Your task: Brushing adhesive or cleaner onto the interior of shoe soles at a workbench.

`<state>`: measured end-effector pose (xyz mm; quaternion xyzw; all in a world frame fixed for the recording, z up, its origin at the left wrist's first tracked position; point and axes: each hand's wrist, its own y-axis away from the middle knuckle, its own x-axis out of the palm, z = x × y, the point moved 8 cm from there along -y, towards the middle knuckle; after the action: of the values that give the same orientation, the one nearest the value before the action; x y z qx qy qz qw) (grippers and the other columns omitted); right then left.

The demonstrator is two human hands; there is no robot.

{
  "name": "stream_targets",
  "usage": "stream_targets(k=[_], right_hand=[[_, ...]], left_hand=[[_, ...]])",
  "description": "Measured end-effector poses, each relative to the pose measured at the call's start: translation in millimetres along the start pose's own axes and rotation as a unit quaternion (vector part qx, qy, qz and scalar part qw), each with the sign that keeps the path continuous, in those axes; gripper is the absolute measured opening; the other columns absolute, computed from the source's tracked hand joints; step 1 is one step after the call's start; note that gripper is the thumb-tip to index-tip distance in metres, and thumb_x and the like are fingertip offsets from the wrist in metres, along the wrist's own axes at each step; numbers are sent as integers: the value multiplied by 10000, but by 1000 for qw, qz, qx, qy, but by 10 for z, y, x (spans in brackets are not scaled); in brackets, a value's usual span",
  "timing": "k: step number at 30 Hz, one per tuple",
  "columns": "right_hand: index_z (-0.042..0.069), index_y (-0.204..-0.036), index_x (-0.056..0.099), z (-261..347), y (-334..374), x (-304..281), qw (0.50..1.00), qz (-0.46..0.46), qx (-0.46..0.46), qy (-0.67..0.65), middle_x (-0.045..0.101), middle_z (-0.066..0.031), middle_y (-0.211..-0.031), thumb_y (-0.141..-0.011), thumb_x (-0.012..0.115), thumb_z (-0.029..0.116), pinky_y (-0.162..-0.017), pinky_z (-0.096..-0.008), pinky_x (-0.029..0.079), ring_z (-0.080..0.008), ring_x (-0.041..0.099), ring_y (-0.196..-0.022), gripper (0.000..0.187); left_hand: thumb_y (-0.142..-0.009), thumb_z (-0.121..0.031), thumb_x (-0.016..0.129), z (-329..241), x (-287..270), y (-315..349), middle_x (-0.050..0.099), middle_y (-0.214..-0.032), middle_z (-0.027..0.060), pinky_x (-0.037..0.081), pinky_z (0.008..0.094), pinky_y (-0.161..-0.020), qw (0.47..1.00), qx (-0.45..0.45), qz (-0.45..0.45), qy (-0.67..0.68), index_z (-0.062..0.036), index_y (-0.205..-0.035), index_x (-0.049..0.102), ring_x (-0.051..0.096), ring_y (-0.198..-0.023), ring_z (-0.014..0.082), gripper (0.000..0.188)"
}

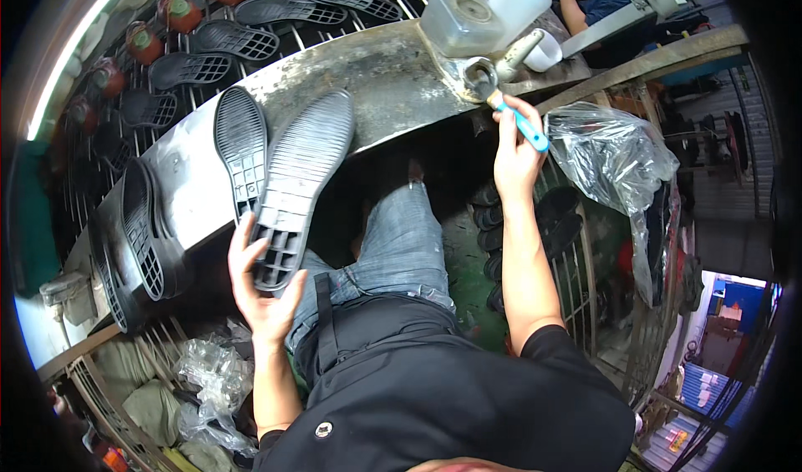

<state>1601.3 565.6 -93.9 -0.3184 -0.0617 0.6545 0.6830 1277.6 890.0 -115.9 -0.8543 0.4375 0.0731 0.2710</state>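
Your left hand (261, 292) grips the heel end of a black shoe sole (299, 190), fingers wrapped round its edge, tread up; its toe end rests on the grey metal bench (393, 79). A second sole (241, 148) lies just beside it on the left, edges nearly touching. More soles (138, 238) are stacked at the bench's left end. Your right hand (515, 156) is closed around a blue-handled brush (518, 121), its head at a small tin (480, 75) near the bench's far right edge. Open gap between your arms, over your knees. A clear plastic bag (614, 159) hangs right of the brush hand. Beyond: a plastic jug (462, 22), a white bottle (520, 0), and a wire rack (251, 21) with more soles.
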Motion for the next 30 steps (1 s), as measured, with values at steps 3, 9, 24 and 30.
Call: stream_targets(k=[3,9,24,30], right_hand=[[22,-1229,755,-36,-249,-43,998,26,-5,64,815,-114,-1152,-1097,687,143,-962,-367,584,-243,779,-1067,192],[33,-1203,763,13,-348,25,988,59,-44,137,801,-150,-1136,-1073,724,181,-956,-422,581,-332,771,-1082,201],[32,-1103,792,532,703,1407,951,293,-42,-87,822,-64,-1118,-1006,768,116,-1240,-526,396,-244,764,-1063,130],[85,-1100,799,448,517,1349,978,200,-34,-43,830,-77,-1095,-976,795,134,-1216,-561,444,-318,783,-1061,133]], left_hand=[[-794,-48,935,115,556,79,379,-1759,203,300,465,-1328,988,-99,94,76,-60,-1663,411,363,-1627,334,1015],[-907,29,780,492,950,289,407,-1737,189,311,406,-1328,829,-377,60,409,2,-1712,310,400,-1608,271,933],[-1170,-427,402,490,1169,239,400,-1738,243,366,661,-1282,615,-405,31,676,-100,-1760,254,445,-1554,510,691],[-1175,-338,312,495,1192,253,411,-1733,242,371,665,-1278,579,-434,19,690,-101,-1757,266,440,-1557,512,630]])
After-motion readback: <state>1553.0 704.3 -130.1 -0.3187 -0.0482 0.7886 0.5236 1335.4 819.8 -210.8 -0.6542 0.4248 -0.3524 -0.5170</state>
